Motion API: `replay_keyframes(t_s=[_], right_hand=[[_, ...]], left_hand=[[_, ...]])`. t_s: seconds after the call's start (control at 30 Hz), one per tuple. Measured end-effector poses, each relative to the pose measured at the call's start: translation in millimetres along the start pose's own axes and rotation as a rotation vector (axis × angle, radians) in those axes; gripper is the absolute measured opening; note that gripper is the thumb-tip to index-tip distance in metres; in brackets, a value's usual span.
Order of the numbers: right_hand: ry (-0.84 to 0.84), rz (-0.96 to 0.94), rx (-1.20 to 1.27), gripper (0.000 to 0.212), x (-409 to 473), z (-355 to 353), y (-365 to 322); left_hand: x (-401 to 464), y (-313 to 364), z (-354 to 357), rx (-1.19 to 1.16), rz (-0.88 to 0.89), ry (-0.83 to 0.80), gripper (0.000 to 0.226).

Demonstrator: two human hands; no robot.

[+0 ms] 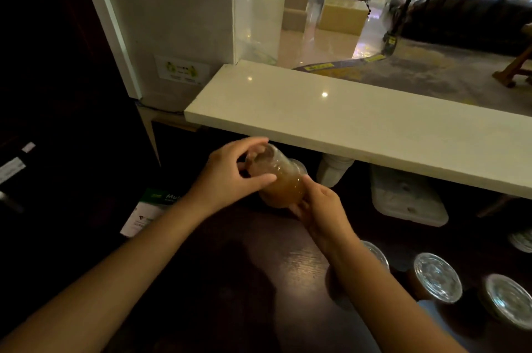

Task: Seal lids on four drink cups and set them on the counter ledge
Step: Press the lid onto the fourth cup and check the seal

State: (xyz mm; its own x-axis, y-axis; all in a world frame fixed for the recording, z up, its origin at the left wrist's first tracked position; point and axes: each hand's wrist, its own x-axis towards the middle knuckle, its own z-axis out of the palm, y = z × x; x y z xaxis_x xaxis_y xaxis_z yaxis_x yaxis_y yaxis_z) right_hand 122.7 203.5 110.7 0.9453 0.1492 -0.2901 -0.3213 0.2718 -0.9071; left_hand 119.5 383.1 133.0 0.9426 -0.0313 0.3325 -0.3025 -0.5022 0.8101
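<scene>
Head view: both hands grip one amber drink cup [283,180], left hand [230,174] at its top, right hand [319,208] at its base. Cup tilted between them, below the counter ledge [359,122]. Three lidded cups [437,276] sit right of the right forearm.

Amber-filled clear cup [283,185], tilted, below pale ledge [374,122].

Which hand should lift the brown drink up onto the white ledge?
Probably the right hand: it wraps the brown drink cup's body low down, a steady grip for lifting. The left hand only pinches the lid end, and the white ledge lies just above.
</scene>
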Motion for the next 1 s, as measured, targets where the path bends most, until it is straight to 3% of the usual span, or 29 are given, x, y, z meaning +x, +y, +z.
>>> replay_keyframes(t_s=[0.1, 0.37, 0.63, 1.0], right_hand=[[-0.073, 0.17, 0.156, 0.023, 3, 5, -15], [-0.146, 0.29, 0.213, 0.017, 6, 20, -52], [-0.196, 0.261, 0.234, 0.022, 4, 15, -80], [-0.098, 0.272, 0.256, 0.021, 8, 8, -66]], left_hand=[[32, 28, -30, 0.144, 0.004, -0.201, 0.055], [87, 84, -49, 0.478, 0.109, -0.348, 0.055], [119, 129, -53, 0.508, 0.106, -0.458, 0.056], [109, 102, -33, 0.471, 0.111, -0.41, 0.055]])
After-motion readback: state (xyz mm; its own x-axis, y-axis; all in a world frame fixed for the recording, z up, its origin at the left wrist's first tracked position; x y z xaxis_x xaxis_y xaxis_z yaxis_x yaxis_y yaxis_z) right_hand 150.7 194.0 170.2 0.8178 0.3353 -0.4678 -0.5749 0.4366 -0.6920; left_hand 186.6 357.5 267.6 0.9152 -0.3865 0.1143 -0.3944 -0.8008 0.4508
